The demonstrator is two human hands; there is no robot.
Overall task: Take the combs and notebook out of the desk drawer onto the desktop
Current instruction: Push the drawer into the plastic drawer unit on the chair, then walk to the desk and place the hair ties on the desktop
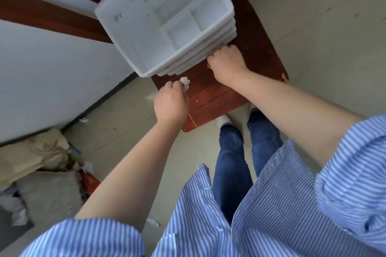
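Note:
A small red-brown wooden desk [259,33] stands in front of me, with a stack of white foam trays [165,19] covering most of its top. My left hand [170,104] is closed on a crumpled whitish wad [184,84] at the desk's near left edge. My right hand [226,62] rests with curled fingers against the lower edge of the tray stack. The desk front [211,104] shows seams of a drawer that looks closed. No comb or notebook is visible.
A white wall runs along the left. On the floor at lower left lies a pile of cloth bags and crumpled paper [41,173]. My legs in jeans [234,162] stand close to the desk front. Pale floor extends to the right.

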